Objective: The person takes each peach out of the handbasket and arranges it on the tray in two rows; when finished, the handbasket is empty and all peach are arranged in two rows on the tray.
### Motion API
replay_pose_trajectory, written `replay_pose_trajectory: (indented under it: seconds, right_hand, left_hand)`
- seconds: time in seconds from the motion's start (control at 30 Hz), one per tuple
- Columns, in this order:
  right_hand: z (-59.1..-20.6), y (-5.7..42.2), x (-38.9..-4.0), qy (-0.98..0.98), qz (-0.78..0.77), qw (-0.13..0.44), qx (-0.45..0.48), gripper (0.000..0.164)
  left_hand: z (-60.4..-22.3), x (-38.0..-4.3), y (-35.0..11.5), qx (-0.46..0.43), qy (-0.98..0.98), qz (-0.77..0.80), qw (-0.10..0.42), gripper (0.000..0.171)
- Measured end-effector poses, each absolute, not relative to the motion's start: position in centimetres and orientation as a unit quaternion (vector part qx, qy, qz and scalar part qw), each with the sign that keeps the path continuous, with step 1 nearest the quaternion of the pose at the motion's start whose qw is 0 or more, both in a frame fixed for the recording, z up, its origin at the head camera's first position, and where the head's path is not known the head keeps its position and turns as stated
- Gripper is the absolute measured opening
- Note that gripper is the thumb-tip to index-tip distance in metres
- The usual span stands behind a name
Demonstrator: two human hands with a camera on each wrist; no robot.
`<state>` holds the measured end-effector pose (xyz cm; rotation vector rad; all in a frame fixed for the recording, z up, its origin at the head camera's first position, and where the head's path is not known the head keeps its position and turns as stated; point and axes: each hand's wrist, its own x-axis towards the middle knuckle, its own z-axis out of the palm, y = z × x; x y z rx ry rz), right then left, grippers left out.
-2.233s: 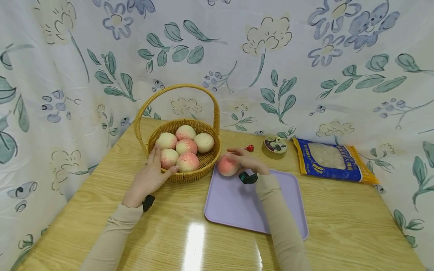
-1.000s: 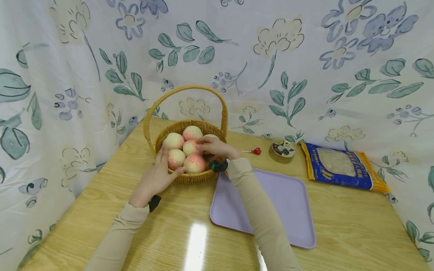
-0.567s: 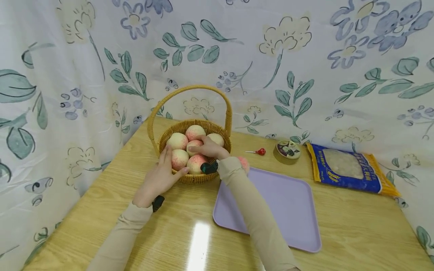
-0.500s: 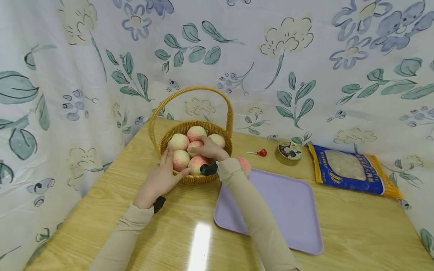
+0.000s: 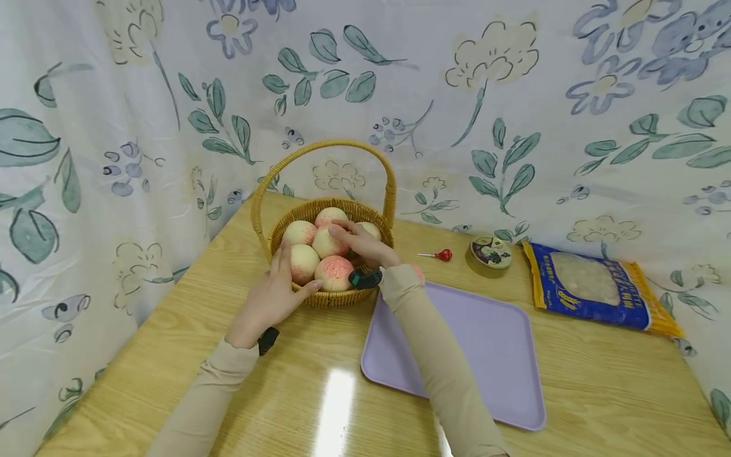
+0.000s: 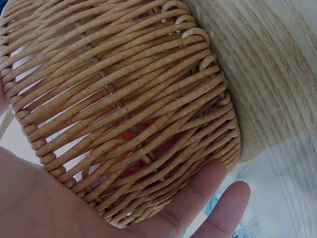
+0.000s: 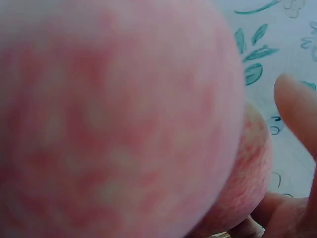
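Note:
In the head view several pink-and-cream peaches, or peach-shaped buns, fill a wicker basket with a tall handle. My right hand reaches in from the right and grips the middle peach, which overlaps the one behind it. In the right wrist view my fingers curve about this peach, while a nearer, blurred peach covers most of the picture. My left hand rests against the basket's front left side, thumb out along the rim. Its straight fingers lie on the woven outer wall in the left wrist view.
A lilac tray lies right of the basket. One peach shows at its far left corner, mostly behind my right sleeve. Farther back are a red lollipop, a round tin and a blue-and-yellow food bag near the patterned cloth.
My right hand left the peach at the tray's corner and moved left into the basket. It took hold of the middle peach, which has risen slightly. My left hand stayed at the basket.

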<state>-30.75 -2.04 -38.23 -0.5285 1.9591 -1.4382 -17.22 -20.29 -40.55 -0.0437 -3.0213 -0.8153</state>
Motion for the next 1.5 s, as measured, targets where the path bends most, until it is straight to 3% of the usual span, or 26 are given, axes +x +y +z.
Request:
replay_pose_trajectory:
  seconds: [0.13,0.33,0.57,0.67,0.87,1.0,1.1,1.2,1.33,1.5]
  right_hand:
    - [-38.2,-2.4,-30.7,0.751,-0.544,0.320,-0.196,0.058]
    - [-38.8,-3.2,-30.5,0.632,-0.687,0.333,-0.137,0.020]
    - [-38.4,-3.6,-30.3,0.580,-0.692,0.380,-0.203,0.052]
    - [-37.6,-3.7,-29.7,0.637,-0.619,0.375,-0.265,0.051]
    - [-36.2,-4.1,-28.4,0.762,-0.444,0.311,-0.354,0.054]
    - [-36.2,-3.8,-27.7,0.734,-0.484,0.321,-0.352,0.053]
    - [-36.7,-3.3,-27.4,0.646,-0.567,0.370,-0.352,0.051]
    - [-37.3,-2.9,-27.3,0.556,-0.628,0.419,-0.348,0.068]
    - [-38.4,-2.7,-27.2,0.512,-0.657,0.441,-0.335,0.109]
    - [-38.9,-2.0,-27.0,0.484,-0.715,0.425,-0.272,0.124]
  left_hand:
    - [-40.6,-17.1,-20.4,-0.013,-0.966,-0.259,0.004,0.106]
    - [-40.8,-16.9,-20.3,-0.021,-0.966,-0.257,0.008,0.102]
    - [-40.6,-17.2,-20.2,-0.028,-0.968,-0.250,0.019,0.100]
    - [-40.5,-17.3,-20.1,-0.030,-0.968,-0.250,0.015,0.100]
    - [-40.4,-17.3,-20.3,-0.028,-0.966,-0.256,0.015,0.102]
    - [-40.6,-17.1,-20.4,-0.032,-0.963,-0.268,0.020,0.102]
    - [-40.7,-17.1,-20.4,-0.031,-0.959,-0.279,0.026,0.102]
    - [-40.7,-17.1,-20.5,-0.029,-0.957,-0.285,0.038,0.102]
    - [-40.6,-17.1,-20.5,-0.032,-0.958,-0.280,0.048,0.101]
    - [-40.5,-17.2,-20.5,-0.033,-0.964,-0.263,0.024,0.102]
